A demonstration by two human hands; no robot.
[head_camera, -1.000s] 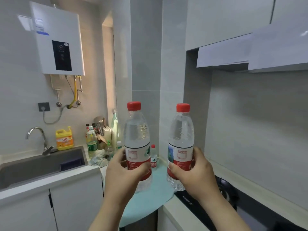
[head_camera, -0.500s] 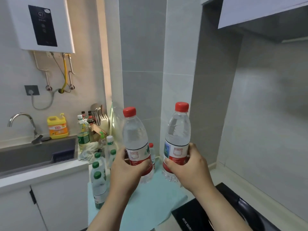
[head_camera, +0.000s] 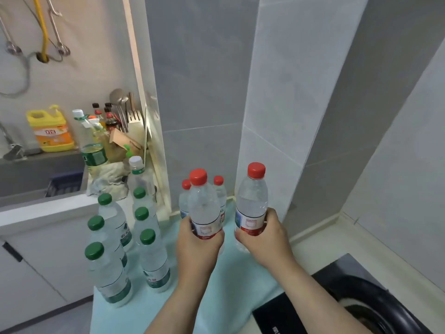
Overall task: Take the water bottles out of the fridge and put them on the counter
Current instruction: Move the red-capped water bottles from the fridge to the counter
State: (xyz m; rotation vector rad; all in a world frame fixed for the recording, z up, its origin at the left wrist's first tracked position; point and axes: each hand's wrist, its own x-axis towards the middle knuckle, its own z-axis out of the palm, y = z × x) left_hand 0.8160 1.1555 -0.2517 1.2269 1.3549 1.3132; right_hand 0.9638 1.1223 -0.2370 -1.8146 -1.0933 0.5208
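Note:
My left hand (head_camera: 196, 244) grips a clear red-capped water bottle (head_camera: 203, 201) by its label, upright. My right hand (head_camera: 266, 237) holds a second red-capped bottle (head_camera: 251, 198) the same way, just to the right. Both are low over the pale blue counter mat (head_camera: 231, 280); whether their bases touch it I cannot tell. Two more red-capped bottles (head_camera: 218, 186) stand behind them against the wall. Several green-capped water bottles (head_camera: 109, 271) stand in two rows on the mat's left part.
A black stove and pan (head_camera: 361, 304) lie at the lower right. A sink (head_camera: 36, 174), yellow detergent jug (head_camera: 51, 131), oil bottle (head_camera: 92, 145), sauce bottles and a rag crowd the left counter. Tiled walls close the corner behind.
The view has tilted down and both hands have carried their bottles lower and closer to the mat. The green-capped bottles have come into full view.

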